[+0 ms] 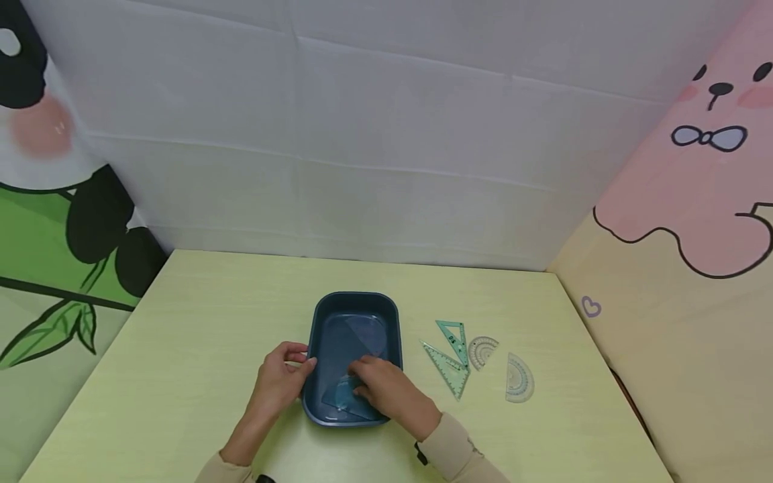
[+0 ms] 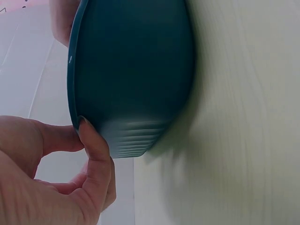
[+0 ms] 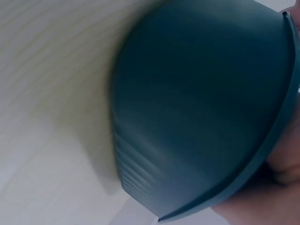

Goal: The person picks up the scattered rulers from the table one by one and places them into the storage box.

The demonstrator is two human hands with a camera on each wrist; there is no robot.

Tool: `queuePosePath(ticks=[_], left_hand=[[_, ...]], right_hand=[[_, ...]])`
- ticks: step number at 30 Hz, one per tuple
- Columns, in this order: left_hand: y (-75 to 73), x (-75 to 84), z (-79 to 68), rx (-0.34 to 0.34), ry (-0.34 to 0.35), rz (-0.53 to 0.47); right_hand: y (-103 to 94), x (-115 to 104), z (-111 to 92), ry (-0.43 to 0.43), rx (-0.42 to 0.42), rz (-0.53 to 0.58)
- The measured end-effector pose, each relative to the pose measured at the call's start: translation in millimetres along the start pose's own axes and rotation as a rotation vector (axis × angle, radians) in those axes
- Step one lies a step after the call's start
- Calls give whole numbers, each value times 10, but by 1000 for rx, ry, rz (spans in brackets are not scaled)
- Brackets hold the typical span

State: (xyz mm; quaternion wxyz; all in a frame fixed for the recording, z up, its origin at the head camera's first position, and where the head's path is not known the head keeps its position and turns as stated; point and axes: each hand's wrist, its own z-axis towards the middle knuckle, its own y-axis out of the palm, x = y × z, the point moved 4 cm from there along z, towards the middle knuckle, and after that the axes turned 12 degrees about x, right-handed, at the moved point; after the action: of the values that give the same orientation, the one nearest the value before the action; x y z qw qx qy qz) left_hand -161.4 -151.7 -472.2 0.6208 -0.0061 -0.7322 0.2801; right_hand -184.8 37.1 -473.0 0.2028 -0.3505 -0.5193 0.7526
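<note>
In the head view a dark blue plastic tray [image 1: 323, 335] stands on the table. My left hand [image 1: 284, 372] pinches its left rim between thumb and fingers; the left wrist view shows this hand [image 2: 61, 173] at the rim of the tray [image 2: 131, 61]. Reaching over the right side, my right hand [image 1: 389, 389] has its bent fingers down inside the tray. Beside them lies a clear, blue-looking flat piece [image 1: 341, 397]. Farther back in the tray is a see-through triangular piece [image 1: 367, 333]. The tray wall [image 3: 201, 103] hides the right fingertips in the right wrist view.
Right of the tray lie two greenish set squares, one upper [image 1: 457, 341] and one lower [image 1: 449, 372], close together. Two clear protractors, a nearer-left one [image 1: 481, 351] and a farther-right one [image 1: 519, 379], lie beyond them. A white cloth wall [image 1: 362, 168] rises behind the table.
</note>
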Motion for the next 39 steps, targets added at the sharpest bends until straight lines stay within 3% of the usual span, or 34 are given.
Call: queuePosePath(ticks=[12,19,27,39], left_hand=[[0,-4,13,2,14,4],[3,-11,13,2,16,-4],[11,-30,24,7,25,1],[31,-54,39,3,30,6]], right_hand=[[32,1,11,36,1,-84],[5,10,-7,-26,63,-95],[-84,41,-30,-56,162,-39],[-179,69,-74,-19,198,17]])
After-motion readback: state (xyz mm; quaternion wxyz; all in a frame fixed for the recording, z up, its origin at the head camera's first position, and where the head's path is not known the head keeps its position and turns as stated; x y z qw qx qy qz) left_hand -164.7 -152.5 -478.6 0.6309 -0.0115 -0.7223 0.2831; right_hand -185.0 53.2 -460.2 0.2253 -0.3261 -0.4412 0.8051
